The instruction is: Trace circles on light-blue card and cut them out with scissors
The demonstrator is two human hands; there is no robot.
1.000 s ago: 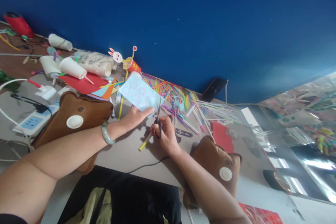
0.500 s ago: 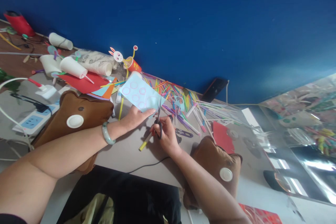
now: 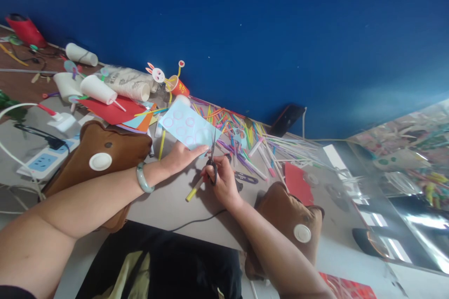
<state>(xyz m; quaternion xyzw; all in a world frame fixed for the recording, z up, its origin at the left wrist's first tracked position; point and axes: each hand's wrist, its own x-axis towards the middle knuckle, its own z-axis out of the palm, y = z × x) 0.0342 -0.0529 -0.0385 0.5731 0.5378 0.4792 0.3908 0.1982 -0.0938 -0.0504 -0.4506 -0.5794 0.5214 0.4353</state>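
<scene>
My left hand [image 3: 182, 155] grips the lower edge of a light blue sheet of paper [image 3: 185, 126], its thumb lying on top and pointing right. Pink circles are drawn across the sheet. In my right hand [image 3: 223, 181] is a pair of scissors [image 3: 212, 168] with black handles, fingers closed round the loops. The blades point up at the right end of the paper; whether they are parted is too small to tell. Under my right hand a yellow-ended marker [image 3: 192, 192] lies on the table, partly hidden. Thread snips [image 3: 245, 177] lie just right of that hand.
Coloured straws and pens [image 3: 245, 135] spread along the blue wall behind the paper. White paper cups [image 3: 98, 89], red paper [image 3: 112, 110] and a rabbit-decorated red cup [image 3: 178, 86] are at left. Brown cushions [image 3: 115, 145] flank my arms. A power strip [image 3: 45, 161] sits far left.
Almost nothing differs. The blue paper and both hands stay in nearly the same place, with the scissors still at the paper's right end; the view shifts very slightly.
</scene>
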